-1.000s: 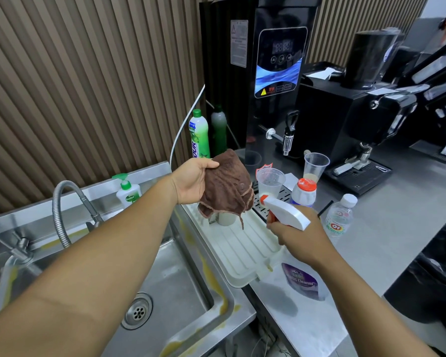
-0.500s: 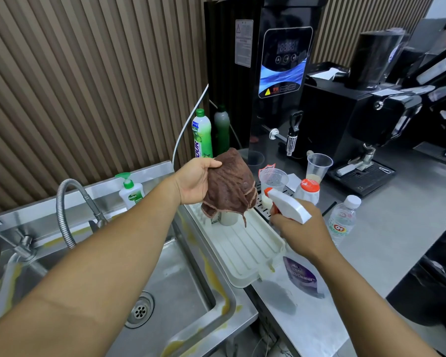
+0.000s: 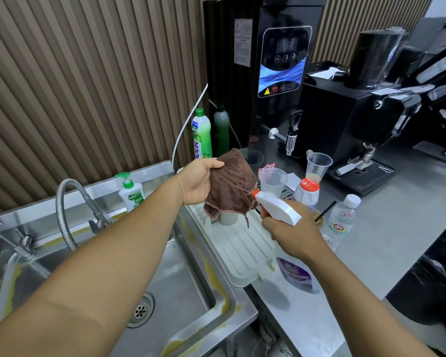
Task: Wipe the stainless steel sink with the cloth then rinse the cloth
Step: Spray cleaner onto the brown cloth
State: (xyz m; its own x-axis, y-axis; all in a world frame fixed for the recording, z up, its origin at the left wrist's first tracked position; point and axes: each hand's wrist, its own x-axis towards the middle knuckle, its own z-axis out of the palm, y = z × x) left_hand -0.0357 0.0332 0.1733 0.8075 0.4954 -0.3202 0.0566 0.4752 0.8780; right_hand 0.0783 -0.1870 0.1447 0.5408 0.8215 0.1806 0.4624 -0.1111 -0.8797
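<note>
Your left hand [image 3: 196, 182] grips the crumpled brown cloth [image 3: 231, 187]; your right hand [image 3: 292, 231] holds the spray bottle [image 3: 277, 206], its nozzle touching the cloth.

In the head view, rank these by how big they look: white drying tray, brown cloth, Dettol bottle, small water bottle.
1. white drying tray, though partly covered
2. brown cloth
3-4. small water bottle and Dettol bottle: near alike, water bottle perhaps slightly larger

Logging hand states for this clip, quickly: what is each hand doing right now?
Left hand: grips the crumpled brown cloth, held up above the white ridged tray.
Right hand: grips the white spray bottle with orange nozzle.
</note>
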